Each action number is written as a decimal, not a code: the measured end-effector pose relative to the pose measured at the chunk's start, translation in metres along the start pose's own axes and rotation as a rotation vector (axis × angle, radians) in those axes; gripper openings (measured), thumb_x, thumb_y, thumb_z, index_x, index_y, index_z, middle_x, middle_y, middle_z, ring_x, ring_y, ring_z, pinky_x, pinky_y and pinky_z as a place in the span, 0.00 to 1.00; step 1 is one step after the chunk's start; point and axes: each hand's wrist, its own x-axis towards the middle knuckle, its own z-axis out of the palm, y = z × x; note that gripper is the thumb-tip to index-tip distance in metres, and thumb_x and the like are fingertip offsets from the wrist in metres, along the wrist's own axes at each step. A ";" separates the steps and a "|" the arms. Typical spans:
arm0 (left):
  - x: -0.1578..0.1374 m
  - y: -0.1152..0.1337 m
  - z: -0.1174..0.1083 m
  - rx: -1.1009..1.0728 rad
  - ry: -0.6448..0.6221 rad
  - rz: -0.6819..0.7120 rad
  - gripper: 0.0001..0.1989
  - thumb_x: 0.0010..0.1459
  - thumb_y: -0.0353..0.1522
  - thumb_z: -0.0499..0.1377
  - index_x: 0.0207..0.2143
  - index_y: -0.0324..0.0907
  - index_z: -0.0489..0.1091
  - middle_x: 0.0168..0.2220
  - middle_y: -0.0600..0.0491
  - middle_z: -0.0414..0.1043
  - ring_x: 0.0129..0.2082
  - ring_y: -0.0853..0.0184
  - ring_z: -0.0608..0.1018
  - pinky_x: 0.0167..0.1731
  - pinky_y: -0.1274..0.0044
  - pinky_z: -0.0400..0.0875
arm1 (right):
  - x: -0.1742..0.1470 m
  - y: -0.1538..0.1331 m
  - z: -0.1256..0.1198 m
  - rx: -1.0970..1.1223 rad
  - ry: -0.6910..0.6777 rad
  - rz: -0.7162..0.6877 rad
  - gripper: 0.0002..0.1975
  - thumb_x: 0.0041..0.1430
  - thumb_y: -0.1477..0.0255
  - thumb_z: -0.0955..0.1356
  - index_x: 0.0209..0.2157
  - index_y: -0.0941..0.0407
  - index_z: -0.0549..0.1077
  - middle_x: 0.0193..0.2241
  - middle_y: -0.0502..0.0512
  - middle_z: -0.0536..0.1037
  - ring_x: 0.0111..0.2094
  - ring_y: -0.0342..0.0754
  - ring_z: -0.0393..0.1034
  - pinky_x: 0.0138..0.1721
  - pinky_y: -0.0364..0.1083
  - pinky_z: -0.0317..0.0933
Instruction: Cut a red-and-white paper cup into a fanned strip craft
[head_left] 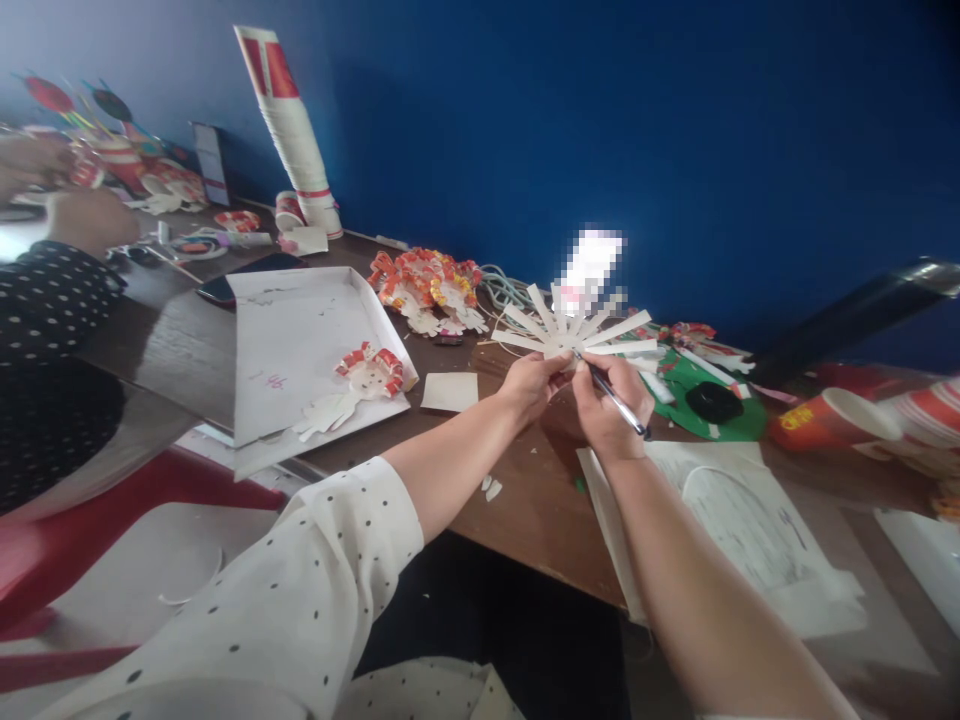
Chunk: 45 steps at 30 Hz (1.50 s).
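My left hand [534,385] pinches the near edge of a white paper cup cut into strips [551,330], its strips fanned out away from me. In my right hand [616,410] is a pen [616,395], its tip against the base of the strips. Both hands are close together above the brown table. Just left of them lies a small cream paper square [450,391]. Behind the strips, a bright phone screen [592,265] is blurred out.
A white box lid [300,320] holds a red-and-white paper figure [371,370]. Beyond it are piled paper crafts [427,285] and a tall cup stack [292,130]. Rightward are a green disc [667,390], paper cups [832,420] and a bag [750,530]. A co-worker's hand [90,218] works far left.
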 end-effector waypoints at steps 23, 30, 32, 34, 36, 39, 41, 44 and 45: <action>0.004 0.003 -0.003 -0.004 0.039 0.041 0.06 0.48 0.19 0.63 0.27 0.36 0.71 0.28 0.51 0.74 0.31 0.72 0.77 0.46 0.74 0.71 | 0.000 -0.004 -0.005 0.093 0.108 0.171 0.14 0.63 0.64 0.65 0.46 0.55 0.72 0.39 0.56 0.78 0.34 0.47 0.76 0.41 0.48 0.70; 0.008 0.006 -0.005 0.045 0.032 0.066 0.08 0.46 0.18 0.62 0.27 0.37 0.70 0.28 0.52 0.74 0.31 0.73 0.76 0.46 0.75 0.71 | 0.007 0.012 -0.007 0.140 0.294 0.331 0.17 0.63 0.61 0.64 0.49 0.55 0.70 0.43 0.59 0.76 0.29 0.45 0.75 0.35 0.49 0.71; 0.010 0.007 -0.006 0.059 0.054 0.086 0.08 0.47 0.17 0.62 0.25 0.37 0.69 0.27 0.53 0.74 0.30 0.73 0.75 0.44 0.75 0.71 | 0.010 0.022 -0.009 0.163 0.335 0.391 0.17 0.63 0.62 0.64 0.48 0.56 0.71 0.42 0.59 0.76 0.27 0.44 0.74 0.33 0.49 0.71; 0.011 0.008 -0.006 0.081 0.075 0.109 0.09 0.47 0.17 0.61 0.24 0.36 0.68 0.26 0.54 0.73 0.28 0.74 0.74 0.43 0.76 0.70 | 0.013 0.034 -0.011 0.177 0.379 0.452 0.16 0.61 0.64 0.64 0.48 0.57 0.71 0.41 0.59 0.76 0.25 0.44 0.73 0.32 0.48 0.70; 0.011 0.008 -0.007 0.104 0.084 0.133 0.09 0.47 0.17 0.61 0.22 0.37 0.67 0.25 0.55 0.72 0.27 0.75 0.74 0.42 0.77 0.70 | 0.016 0.047 -0.013 0.193 0.437 0.537 0.15 0.59 0.67 0.65 0.46 0.57 0.71 0.41 0.58 0.76 0.24 0.43 0.72 0.29 0.47 0.70; 0.011 0.009 -0.008 0.125 0.065 0.152 0.09 0.44 0.18 0.62 0.23 0.37 0.67 0.25 0.55 0.72 0.28 0.75 0.74 0.40 0.78 0.70 | 0.021 0.064 -0.016 0.257 0.526 0.712 0.15 0.56 0.68 0.66 0.45 0.56 0.71 0.39 0.57 0.76 0.23 0.43 0.72 0.23 0.44 0.69; 0.011 0.010 -0.009 0.138 0.058 0.158 0.09 0.45 0.18 0.62 0.23 0.37 0.68 0.26 0.54 0.73 0.29 0.75 0.74 0.40 0.78 0.69 | 0.023 0.076 -0.018 0.319 0.578 0.817 0.15 0.54 0.69 0.66 0.44 0.56 0.70 0.35 0.55 0.76 0.23 0.43 0.72 0.20 0.43 0.68; 0.011 0.011 -0.008 0.141 0.065 0.165 0.09 0.44 0.17 0.62 0.24 0.37 0.68 0.28 0.53 0.74 0.29 0.74 0.75 0.41 0.77 0.70 | 0.022 0.092 -0.019 0.418 0.587 0.903 0.14 0.53 0.66 0.66 0.42 0.55 0.68 0.30 0.51 0.74 0.22 0.44 0.71 0.18 0.42 0.67; 0.011 0.012 -0.008 0.136 0.067 0.166 0.09 0.44 0.17 0.63 0.24 0.37 0.69 0.28 0.53 0.74 0.29 0.73 0.75 0.42 0.77 0.70 | 0.022 0.095 -0.020 0.445 0.568 0.919 0.13 0.54 0.65 0.66 0.41 0.55 0.68 0.29 0.51 0.74 0.22 0.43 0.71 0.18 0.42 0.67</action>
